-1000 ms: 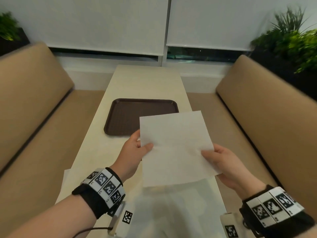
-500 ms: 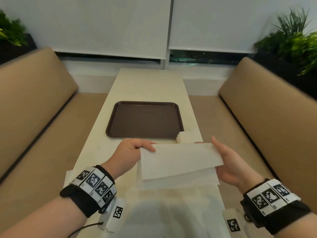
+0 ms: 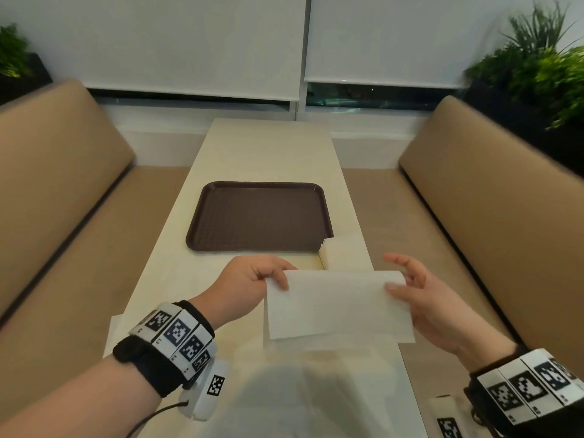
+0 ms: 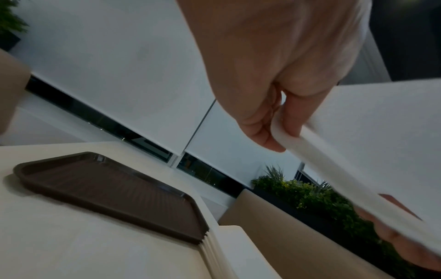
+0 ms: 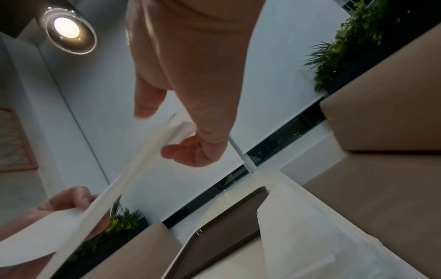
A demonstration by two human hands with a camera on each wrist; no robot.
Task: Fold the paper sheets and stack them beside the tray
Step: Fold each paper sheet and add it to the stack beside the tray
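Over the near end of the counter (image 3: 252,147), both hands are holding one paper sheet (image 3: 338,306) up in the air, and it's doubled over, with the fold along the far edge and the two loose edges toward the person. Left hand (image 3: 249,279) pinches the far-left corner of the sheet, thumb on top and fingers curled under; the left wrist view shows that pretty clearly. Right hand (image 3: 423,298) has the right edge, thumb lying on top and fingers spread loosely behind and under it, so it's more of a light pinch than a tight grip. Brown tray (image 3: 259,216) sits flat in the middle of the counter with nothing on it. Stack of folded sheets (image 3: 344,252) is on the counter at the tray's near-right corner, touching or just beside its rim, right along the counter's right edge. More flat paper (image 3: 331,387) lies at the near edge, under the hands.
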